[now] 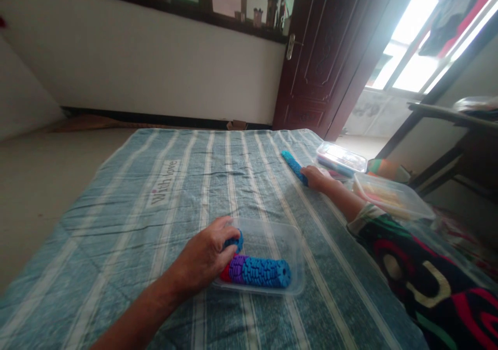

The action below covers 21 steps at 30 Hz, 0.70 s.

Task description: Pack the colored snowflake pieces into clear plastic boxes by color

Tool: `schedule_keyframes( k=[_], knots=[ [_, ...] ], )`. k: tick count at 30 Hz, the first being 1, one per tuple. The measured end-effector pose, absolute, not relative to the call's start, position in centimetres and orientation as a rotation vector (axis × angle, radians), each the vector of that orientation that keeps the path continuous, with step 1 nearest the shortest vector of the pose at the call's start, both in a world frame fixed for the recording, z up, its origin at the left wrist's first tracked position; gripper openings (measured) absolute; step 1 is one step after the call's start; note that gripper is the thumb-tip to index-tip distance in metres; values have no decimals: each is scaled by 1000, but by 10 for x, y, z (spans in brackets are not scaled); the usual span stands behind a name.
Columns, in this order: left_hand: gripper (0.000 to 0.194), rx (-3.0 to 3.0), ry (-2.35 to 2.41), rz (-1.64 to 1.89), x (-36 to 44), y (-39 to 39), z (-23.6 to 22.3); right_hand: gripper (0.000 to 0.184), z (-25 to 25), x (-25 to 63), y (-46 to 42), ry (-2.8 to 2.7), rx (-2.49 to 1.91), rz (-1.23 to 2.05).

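In the head view my left hand point(212, 249) is closed around a short stack of blue notched discs point(238, 241) at the left end of a clear plastic box point(299, 267). Along the near side of this box lies a roll of notched discs point(264, 272), red at the left, then purple, then blue. Farther off to the right, my right hand point(316, 178) grips the near end of a long blue row of discs point(292, 164). That row rests on the striped cloth, and its near end is partly covered by my fingers.
A blue-grey striped cloth point(175, 251) covers the bed-like surface. At its right edge stand a lidded clear box point(342, 158) and another clear container point(412, 202) with pale and reddish contents. Behind are a wall and a dark red door point(311, 54).
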State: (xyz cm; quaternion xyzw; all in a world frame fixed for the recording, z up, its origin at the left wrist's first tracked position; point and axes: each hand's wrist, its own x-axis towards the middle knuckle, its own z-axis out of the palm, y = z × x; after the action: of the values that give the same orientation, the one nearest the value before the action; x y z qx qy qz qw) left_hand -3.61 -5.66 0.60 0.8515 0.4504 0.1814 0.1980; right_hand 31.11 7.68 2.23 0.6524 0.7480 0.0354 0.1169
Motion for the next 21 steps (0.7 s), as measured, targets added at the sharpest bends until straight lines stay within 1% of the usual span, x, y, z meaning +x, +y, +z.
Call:
schedule_keyframes(
  k=[5,11,14,16,18,19,21],
  knots=[
    [20,2375,1249,531,-36,-56,6,36,26,312,74,2187,1918,133],
    [20,2367,1246,518,-34,-58,7,23,41,309,64,2189,1885,114],
    [20,2349,1266,471,-31,-60,11,15,59,290,40,2388,1827,59],
    [19,2337,1283,440,-29,-62,13,8,72,268,15,2675,1632,-138],
    [19,2332,1296,414,-28,-62,16,3,79,241,-11,2866,1324,-374],
    [19,2331,1297,405,-28,-63,16,4,81,227,-22,2922,1175,-433],
    [18,2335,1279,408,-29,-62,16,9,77,202,-39,2970,1021,-438]
  ],
)
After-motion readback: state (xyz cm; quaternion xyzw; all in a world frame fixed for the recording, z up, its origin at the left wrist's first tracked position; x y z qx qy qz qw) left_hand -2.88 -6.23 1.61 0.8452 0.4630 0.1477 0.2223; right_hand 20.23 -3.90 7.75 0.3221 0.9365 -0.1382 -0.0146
